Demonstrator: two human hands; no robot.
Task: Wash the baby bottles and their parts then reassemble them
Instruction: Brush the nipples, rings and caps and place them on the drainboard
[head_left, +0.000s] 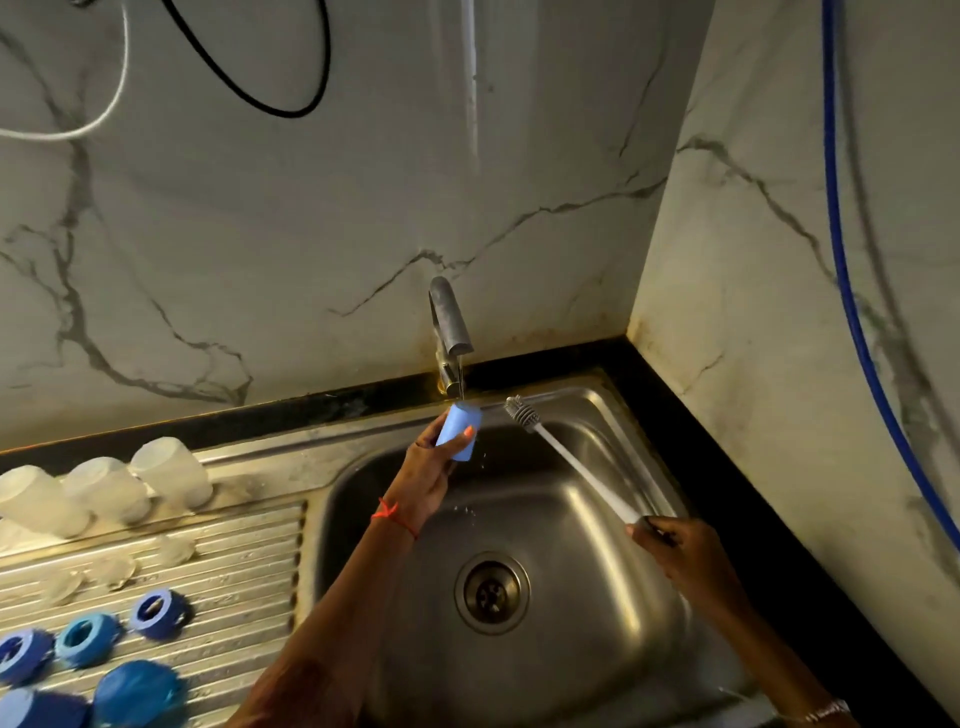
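Under tap (451, 322), left hand (423, 483) gripping blue cap (458, 432)

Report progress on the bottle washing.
Done, seemingly: three clear bottles stand inverted on the drainboard, blue rings nearby. In hand: left hand holds a blue cap under the tap; right hand holds the brush. Left: reassembly; every part lies separate.

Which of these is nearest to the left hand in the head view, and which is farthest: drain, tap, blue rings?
From the left hand, holding the light blue cap:
1. The tap, just above it.
2. The drain, lower right, in the sink bottom.
3. The blue rings, far left on the drainboard.
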